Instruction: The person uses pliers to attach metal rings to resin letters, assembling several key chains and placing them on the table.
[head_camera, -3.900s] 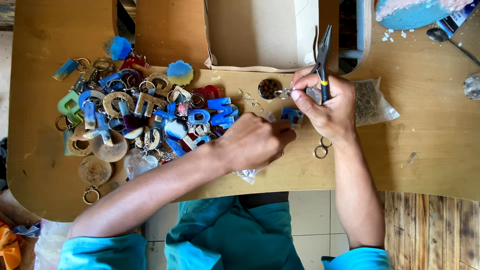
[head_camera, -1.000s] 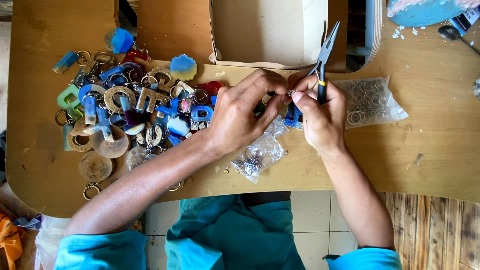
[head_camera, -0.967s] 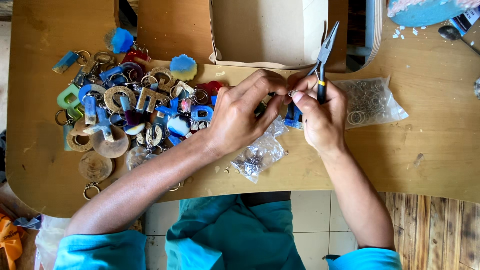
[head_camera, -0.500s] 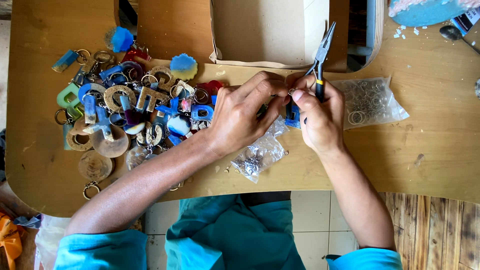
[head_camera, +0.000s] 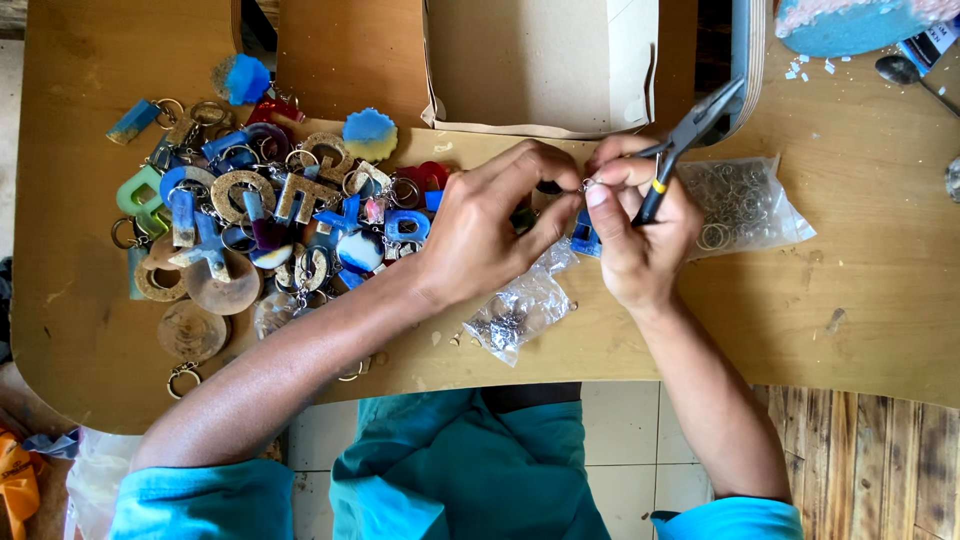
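Pliers (head_camera: 688, 140) sit in your right hand (head_camera: 640, 235), fingers wrapped shut around the handles, while thumb and forefinger of your left hand (head_camera: 490, 235) pinch together at a tiny metal ring (head_camera: 588, 184) just above a blue keychain piece (head_camera: 583, 238) — it looks like the joining step. Closing that ring would call for a steady, small squeeze. A heap of letter keychains (head_camera: 250, 225) lies to the left, a clear bag of rings (head_camera: 745, 205) to the right, a smaller bag (head_camera: 520, 315) under your wrists, and the cardboard box (head_camera: 545, 65) stands close behind — little room there.
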